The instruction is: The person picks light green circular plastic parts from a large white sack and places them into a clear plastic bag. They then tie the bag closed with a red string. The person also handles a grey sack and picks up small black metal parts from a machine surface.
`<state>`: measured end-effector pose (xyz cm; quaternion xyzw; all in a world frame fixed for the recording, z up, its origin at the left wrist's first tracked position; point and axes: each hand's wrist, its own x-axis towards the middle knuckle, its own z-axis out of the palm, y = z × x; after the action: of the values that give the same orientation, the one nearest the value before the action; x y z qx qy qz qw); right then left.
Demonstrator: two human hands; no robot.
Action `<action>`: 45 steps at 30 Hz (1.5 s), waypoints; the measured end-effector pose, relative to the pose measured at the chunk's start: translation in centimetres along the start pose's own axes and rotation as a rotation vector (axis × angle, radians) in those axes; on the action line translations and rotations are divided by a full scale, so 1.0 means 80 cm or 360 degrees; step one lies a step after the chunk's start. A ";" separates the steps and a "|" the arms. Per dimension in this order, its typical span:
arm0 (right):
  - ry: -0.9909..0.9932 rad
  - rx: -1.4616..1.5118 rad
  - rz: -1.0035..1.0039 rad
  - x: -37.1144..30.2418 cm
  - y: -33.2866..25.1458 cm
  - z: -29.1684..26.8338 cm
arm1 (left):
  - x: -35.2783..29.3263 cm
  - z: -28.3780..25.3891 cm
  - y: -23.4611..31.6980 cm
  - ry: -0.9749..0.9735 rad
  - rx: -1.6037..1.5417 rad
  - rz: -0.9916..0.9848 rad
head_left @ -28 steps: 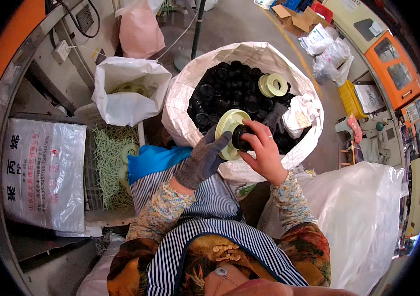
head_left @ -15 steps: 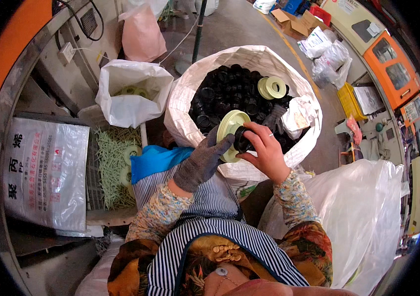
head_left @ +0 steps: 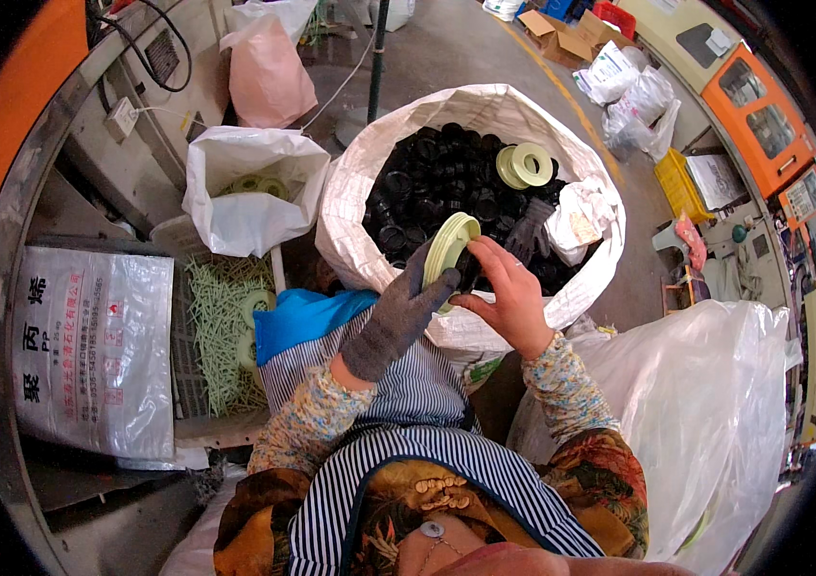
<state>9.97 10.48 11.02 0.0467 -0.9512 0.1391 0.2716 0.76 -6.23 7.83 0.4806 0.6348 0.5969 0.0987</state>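
Observation:
My left hand [head_left: 400,315], in a grey glove, grips a pale green plastic ring [head_left: 450,252] by its rim, tilted on edge. From the other side my bare right hand [head_left: 511,300] holds a black plastic cap [head_left: 467,270] against the ring's face; fingers hide most of the cap. Just beyond both hands stands a white woven sack [head_left: 350,230] full of black caps [head_left: 437,173]. On those caps lie two more pale green rings [head_left: 529,165], a loose grey glove [head_left: 530,228] and a crumpled white cloth [head_left: 576,223].
To the left, a smaller white bag [head_left: 254,216] holds pale green rings. Below it a crate contains thin green plastic sticks [head_left: 221,326]. A large translucent bag [head_left: 676,413] stands at my right. Farther off are a yellow crate [head_left: 681,190] and an open cardboard box [head_left: 566,43].
The ring has turned more edge-on. My right fingers have pushed the black cap closer against it, so less of the cap shows.

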 end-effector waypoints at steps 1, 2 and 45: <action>0.0022 0.0137 0.0152 -0.001 -0.001 0.001 | 0.001 0.002 0.007 0.0007 -0.0065 -0.0086; 0.0044 0.0273 0.0304 -0.004 -0.005 0.004 | 0.000 0.004 0.009 0.0028 0.0021 -0.0056; -0.0162 -0.0092 0.0003 0.002 0.006 -0.017 | 0.005 0.010 -0.048 -0.0059 -0.0154 0.0233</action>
<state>10.45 11.30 12.07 0.0450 -0.9674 0.1091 0.2240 -0.77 -4.73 4.52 0.5314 0.5665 0.6234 0.0897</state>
